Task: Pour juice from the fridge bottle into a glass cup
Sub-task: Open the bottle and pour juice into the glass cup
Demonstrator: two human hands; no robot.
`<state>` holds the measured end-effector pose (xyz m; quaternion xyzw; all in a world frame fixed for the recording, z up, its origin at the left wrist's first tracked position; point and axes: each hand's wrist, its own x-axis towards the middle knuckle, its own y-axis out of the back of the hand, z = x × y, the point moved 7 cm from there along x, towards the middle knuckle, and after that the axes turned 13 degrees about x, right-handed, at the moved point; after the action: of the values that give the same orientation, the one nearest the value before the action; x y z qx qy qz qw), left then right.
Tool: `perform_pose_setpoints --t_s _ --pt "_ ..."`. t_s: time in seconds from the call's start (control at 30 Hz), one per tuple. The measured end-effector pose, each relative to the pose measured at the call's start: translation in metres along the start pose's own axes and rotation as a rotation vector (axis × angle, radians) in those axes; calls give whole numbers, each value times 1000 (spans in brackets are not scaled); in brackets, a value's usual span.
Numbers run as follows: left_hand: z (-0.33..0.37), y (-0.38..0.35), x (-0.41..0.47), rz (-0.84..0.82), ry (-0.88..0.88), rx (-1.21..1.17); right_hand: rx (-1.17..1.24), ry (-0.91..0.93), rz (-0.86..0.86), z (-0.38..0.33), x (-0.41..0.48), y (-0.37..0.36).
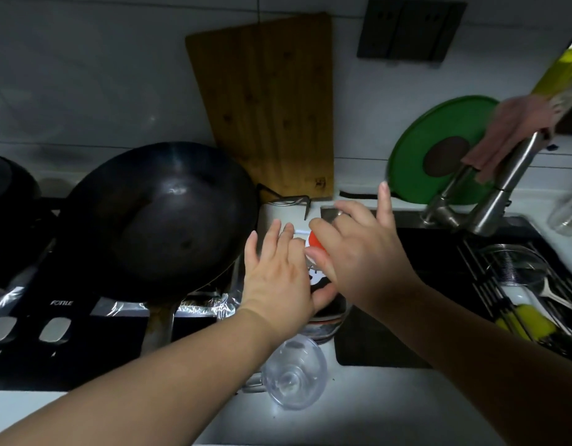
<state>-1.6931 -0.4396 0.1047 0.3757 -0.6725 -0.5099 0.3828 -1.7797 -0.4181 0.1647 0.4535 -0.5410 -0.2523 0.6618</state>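
- Currently, the right hand (362,255) is pinching the orange cap (311,239) of the bottle (326,320) between its thumb and curled fingers (326,225), with the index finger sticking straight up, clear of the cap.
- The left hand (278,278) is lying against the bottle's left side, its fingers (255,249) straight and spread. Only the thumb is pressing on the label, and nothing is wrapping the body.
- The bottle is standing upright on the narrow strip of desk (390,400) between the stove (69,342) and the sink (439,275). The glass cup (294,371) is sitting just in front of it, nearer the front edge, and is looking empty.
- The step in hand is, by my reading, unscrewing the cap. Doing it well is calling for a firmer left grip round the body, so the bottle is not turning with the cap or sliding toward the sink's rim.
- Lifting the cap straight up is looking wise, with the cup so near the bottle's base.
- Room is being squeezed: the wok (156,217) is crowding the desk's left edge and the sink is dropping away at the right edge. Another person's hand (509,136) is at the faucet (490,201) toward the back right corner.
- The freest room is lying along the front edge, right of the cup.
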Motion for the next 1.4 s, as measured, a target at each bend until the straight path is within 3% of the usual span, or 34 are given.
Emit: perform_pose_setpoints --t_s 0.13,0.3,0.53,0.63,0.77,0.87,0.93,1.0,1.2,1.4 --pt "0 3 1 12 16 -30 62 -8 -49 1 -1 2" --pt "-1 -3 2 -8 13 -8 -21 -154 -139 7 15 11" --pt "-2 -4 1 52 33 -36 -54 -11 -436 -1 28 19" --pt "-3 -1 0 89 43 -53 75 95 -367 1 30 35" --pt "-4 -2 -2 95 52 -58 429 38 -8 22 -4 55" --pt "-4 -2 -3 106 66 -72 591 -239 91 42 -84 5" --pt "-3 -2 -2 103 66 -59 633 -447 21 46 -144 -44" --pt "-3 -2 -1 113 69 -53 658 -536 -80 37 -184 -84" --pt "-2 -7 1 140 80 -59 621 -457 -203 4 -205 -138" --pt "-3 -9 -2 157 88 -84 393 -258 -317 -10 -211 -164"
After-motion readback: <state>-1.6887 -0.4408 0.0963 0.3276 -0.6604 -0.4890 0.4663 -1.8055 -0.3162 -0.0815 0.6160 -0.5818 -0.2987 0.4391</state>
